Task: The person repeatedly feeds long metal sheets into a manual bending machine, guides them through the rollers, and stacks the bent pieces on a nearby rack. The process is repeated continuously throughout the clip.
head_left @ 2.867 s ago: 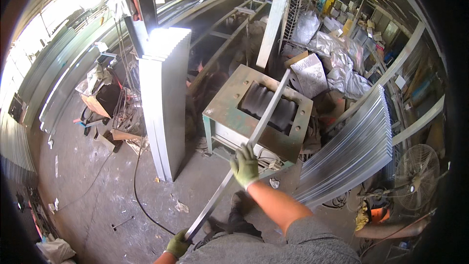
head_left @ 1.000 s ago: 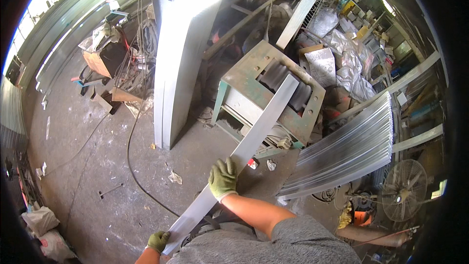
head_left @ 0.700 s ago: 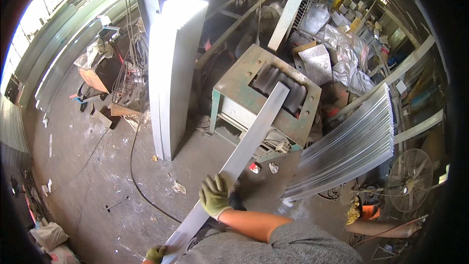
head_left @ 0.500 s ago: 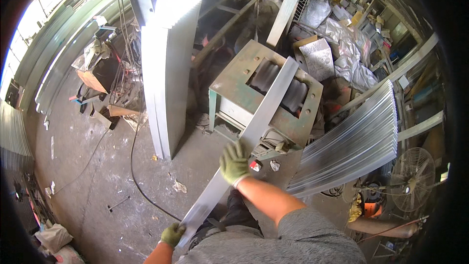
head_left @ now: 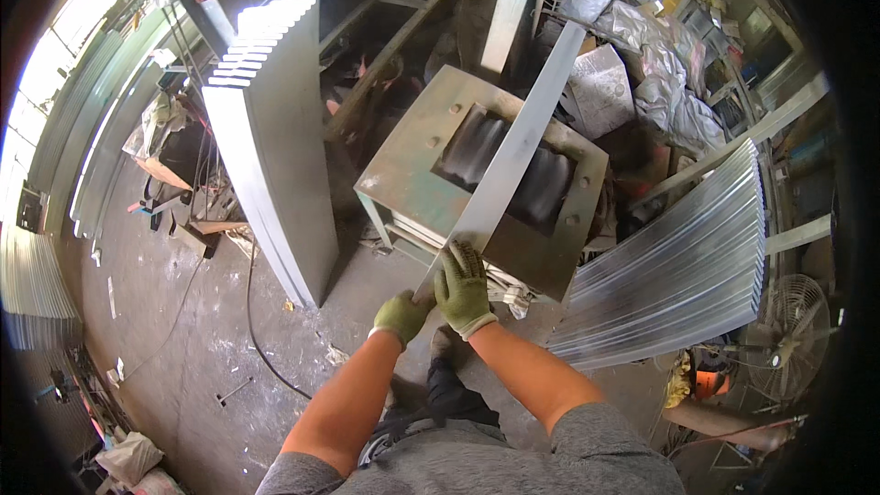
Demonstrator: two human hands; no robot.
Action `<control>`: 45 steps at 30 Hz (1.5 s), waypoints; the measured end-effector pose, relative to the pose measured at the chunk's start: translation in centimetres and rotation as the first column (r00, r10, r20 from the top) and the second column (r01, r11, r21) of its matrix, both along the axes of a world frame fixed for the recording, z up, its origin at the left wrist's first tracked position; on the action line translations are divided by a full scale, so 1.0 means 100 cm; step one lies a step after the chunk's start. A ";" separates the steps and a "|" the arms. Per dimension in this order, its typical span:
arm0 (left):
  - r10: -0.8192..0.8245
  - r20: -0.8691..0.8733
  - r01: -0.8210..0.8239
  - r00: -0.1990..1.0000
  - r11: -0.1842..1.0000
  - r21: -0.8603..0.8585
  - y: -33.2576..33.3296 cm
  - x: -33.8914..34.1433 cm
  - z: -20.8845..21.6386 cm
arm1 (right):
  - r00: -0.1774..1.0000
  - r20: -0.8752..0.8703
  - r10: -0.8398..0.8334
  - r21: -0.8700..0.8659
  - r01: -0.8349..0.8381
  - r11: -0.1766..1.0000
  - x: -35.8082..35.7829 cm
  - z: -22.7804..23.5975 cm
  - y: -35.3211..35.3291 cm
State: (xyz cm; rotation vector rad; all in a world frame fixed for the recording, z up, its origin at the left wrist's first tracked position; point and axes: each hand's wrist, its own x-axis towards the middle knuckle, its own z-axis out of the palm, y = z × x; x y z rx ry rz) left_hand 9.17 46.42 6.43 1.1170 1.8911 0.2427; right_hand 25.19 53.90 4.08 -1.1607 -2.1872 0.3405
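Note:
A long, flat grey metal strip (head_left: 519,141) lies slantwise across dark, shiny rollers (head_left: 543,189) set in the top of a worn green machine table (head_left: 403,165). Its near end reaches my gloved hands. My left hand (head_left: 401,319), in a green glove, is closed around that near end. Just to the right, my right hand (head_left: 463,289), also gloved, grips the strip's edge near the table's front. The fingertips under the strip are hidden.
A tall stack of pale metal panels (head_left: 284,165) stands left of the machine. At right lies a fanned stack of ridged metal strips (head_left: 669,261), with a wire fan (head_left: 786,339) beyond. A black cable (head_left: 261,348) runs over the floor; crumpled plastic sheeting (head_left: 665,96) lies behind.
The strip has moved forward over the rollers, away from me. My left hand has come up with its near end beside my right hand, which has shifted slightly forward and right.

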 end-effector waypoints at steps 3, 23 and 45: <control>-0.030 0.004 0.030 1.000 0.999 0.027 0.069 0.017 -0.011 | 0.997 -0.062 -0.037 0.053 0.040 0.998 0.018 0.005 0.041; 0.044 -0.074 -0.043 0.996 0.999 0.014 0.055 0.035 -0.005 | 0.964 -0.264 -0.017 0.092 0.043 0.995 0.006 0.026 0.136; -0.032 0.161 0.021 0.987 0.997 0.069 0.101 0.055 0.024 | 0.962 0.267 -0.061 0.157 0.018 0.987 0.018 0.034 0.179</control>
